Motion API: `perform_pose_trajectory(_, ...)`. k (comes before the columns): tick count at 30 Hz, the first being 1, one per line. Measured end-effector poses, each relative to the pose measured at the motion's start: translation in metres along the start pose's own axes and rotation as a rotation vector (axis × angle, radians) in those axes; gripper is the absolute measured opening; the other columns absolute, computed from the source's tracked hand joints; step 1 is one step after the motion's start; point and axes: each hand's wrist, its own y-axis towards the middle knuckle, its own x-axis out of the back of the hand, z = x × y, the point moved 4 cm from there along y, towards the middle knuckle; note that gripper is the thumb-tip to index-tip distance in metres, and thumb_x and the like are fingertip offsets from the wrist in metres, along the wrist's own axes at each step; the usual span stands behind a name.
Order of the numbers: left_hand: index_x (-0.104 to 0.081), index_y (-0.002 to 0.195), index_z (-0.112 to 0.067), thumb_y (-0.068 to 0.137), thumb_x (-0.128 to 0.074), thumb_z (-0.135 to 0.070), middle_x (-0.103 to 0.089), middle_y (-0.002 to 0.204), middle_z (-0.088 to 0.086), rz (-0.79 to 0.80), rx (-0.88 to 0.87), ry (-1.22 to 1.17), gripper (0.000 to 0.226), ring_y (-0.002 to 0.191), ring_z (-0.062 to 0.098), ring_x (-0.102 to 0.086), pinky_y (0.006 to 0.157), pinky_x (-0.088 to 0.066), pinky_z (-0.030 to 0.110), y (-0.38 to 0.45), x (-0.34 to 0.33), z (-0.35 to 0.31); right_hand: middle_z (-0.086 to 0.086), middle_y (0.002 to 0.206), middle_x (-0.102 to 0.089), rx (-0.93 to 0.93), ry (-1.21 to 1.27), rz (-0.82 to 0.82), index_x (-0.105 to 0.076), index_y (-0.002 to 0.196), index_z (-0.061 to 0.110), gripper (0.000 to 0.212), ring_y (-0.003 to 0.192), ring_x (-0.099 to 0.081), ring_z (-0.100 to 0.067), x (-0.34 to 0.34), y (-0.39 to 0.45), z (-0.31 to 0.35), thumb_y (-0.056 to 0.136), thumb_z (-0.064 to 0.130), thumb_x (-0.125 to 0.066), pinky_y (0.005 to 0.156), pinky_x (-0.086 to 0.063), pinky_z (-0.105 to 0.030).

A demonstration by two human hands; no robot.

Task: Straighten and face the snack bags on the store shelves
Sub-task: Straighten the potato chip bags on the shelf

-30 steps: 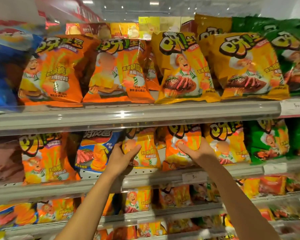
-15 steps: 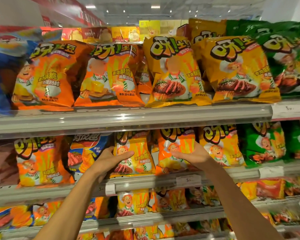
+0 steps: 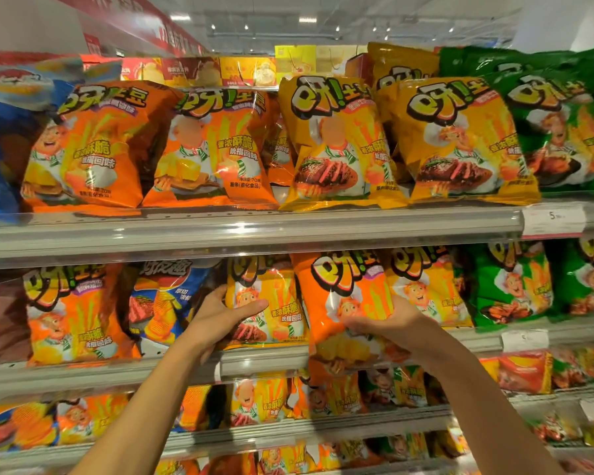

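Note:
On the middle shelf (image 3: 264, 363) my left hand (image 3: 220, 320) grips the left edge of a yellow snack bag (image 3: 275, 303), thumb across its front. My right hand (image 3: 388, 323) holds an orange snack bag (image 3: 343, 296) from its right side, fingers curled over the front. That orange bag is pulled forward, and its lower end hangs out past the shelf's front rail. Both bags stand upright and face me.
The top shelf (image 3: 254, 228) carries orange, yellow and green bags. A blue bag (image 3: 158, 299) and another orange bag (image 3: 69, 313) stand left of my hands, green bags (image 3: 515, 286) to the right. A price tag (image 3: 552, 219) hangs on the top rail. Lower shelves hold smaller bags.
The orange bag in my right hand has come forward and down over the shelf rail. My left hand has slid round the yellow bag's left edge. The view has moved closer.

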Motion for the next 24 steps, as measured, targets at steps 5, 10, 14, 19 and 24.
perform_pose_trajectory(5, -0.052, 0.132, -0.023, 0.040, -0.096, -0.055, -0.074, 0.113, -0.001, -0.037, -0.065, 0.025, 0.106, 0.105, 0.018, -0.071, 0.101, -0.052, 0.046, 0.000, -0.034, -0.004, 0.011, 0.101, -0.079, -0.014, 0.033, -0.064, -0.075, 0.110, 0.031, 0.050, 0.093, -0.074, -0.004, 0.004, -0.024, -0.008, 0.064, 0.042, -0.090, 0.066, -0.054, -0.012)
perform_pose_trajectory(10, -0.055, 0.120, -0.024, 0.051, -0.095, -0.042, -0.077, 0.102, -0.004, -0.063, -0.113, 0.014, 0.082, 0.097, 0.016, -0.073, 0.086, -0.059, 0.035, 0.000, -0.073, -0.009, 0.008, 0.092, -0.079, -0.009, -0.032, -0.166, -0.079, 0.098, 0.029, 0.037, 0.088, -0.075, -0.009, 0.029, -0.049, -0.020, 0.065, 0.044, -0.088, 0.067, -0.055, -0.017)
perform_pose_trajectory(14, -0.053, 0.123, -0.018, 0.064, -0.091, -0.031, -0.075, 0.103, -0.003, -0.078, -0.147, 0.031, 0.072, 0.088, 0.008, -0.074, 0.069, -0.057, 0.018, 0.002, -0.100, -0.014, 0.009, 0.076, -0.075, -0.001, -0.007, -0.371, -0.074, 0.084, 0.027, 0.044, 0.072, -0.073, -0.004, 0.068, -0.076, -0.031, 0.051, 0.051, -0.090, 0.056, -0.053, -0.015)
perform_pose_trajectory(19, -0.050, 0.125, -0.021, 0.070, -0.090, -0.029, -0.071, 0.110, -0.004, -0.067, -0.141, 0.062, 0.068, 0.093, 0.007, -0.071, 0.071, -0.054, 0.018, 0.004, -0.123, -0.017, 0.008, 0.084, -0.079, -0.049, 0.034, -0.462, -0.078, 0.090, 0.038, 0.049, 0.076, -0.076, -0.010, 0.099, -0.092, -0.037, 0.045, 0.054, -0.089, 0.070, -0.059, -0.036)
perform_pose_trajectory(24, -0.044, 0.128, -0.023, 0.073, -0.087, -0.033, -0.069, 0.114, -0.006, 0.008, -0.101, 0.063, 0.070, 0.099, 0.009, -0.070, 0.074, -0.055, 0.020, 0.007, -0.139, -0.016, 0.019, 0.076, -0.075, -0.032, 0.042, -0.476, -0.069, 0.096, 0.033, 0.057, 0.068, -0.071, 0.002, 0.096, -0.095, -0.036, 0.044, 0.047, -0.088, 0.049, -0.051, -0.014)
